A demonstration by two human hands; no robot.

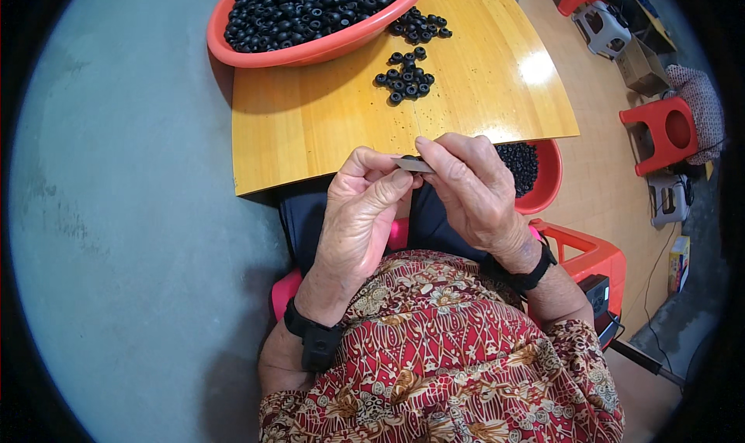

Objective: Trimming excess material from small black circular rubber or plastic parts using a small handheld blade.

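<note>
My two hands meet above my lap, just in front of the table's near edge. Between the thumb and fingers of my right hand (479,188) is a thin flat metal blade (414,165). My left hand (353,214) pinches a small black ring-shaped part (409,157), mostly hidden by the blade and fingertips. The blade lies against it. On the wooden table (310,133) beyond my hands is a loose pile of black ring-shaped parts (404,78), with a second small pile (420,26) behind it.
A red basin (310,54) heaped with black parts stands at the table's far left. Below the table's right edge, another red basin (548,181) holds small black pieces. A red stool (594,249) is at my right. More stools (663,129) and a cardboard box (642,67) stand farther right.
</note>
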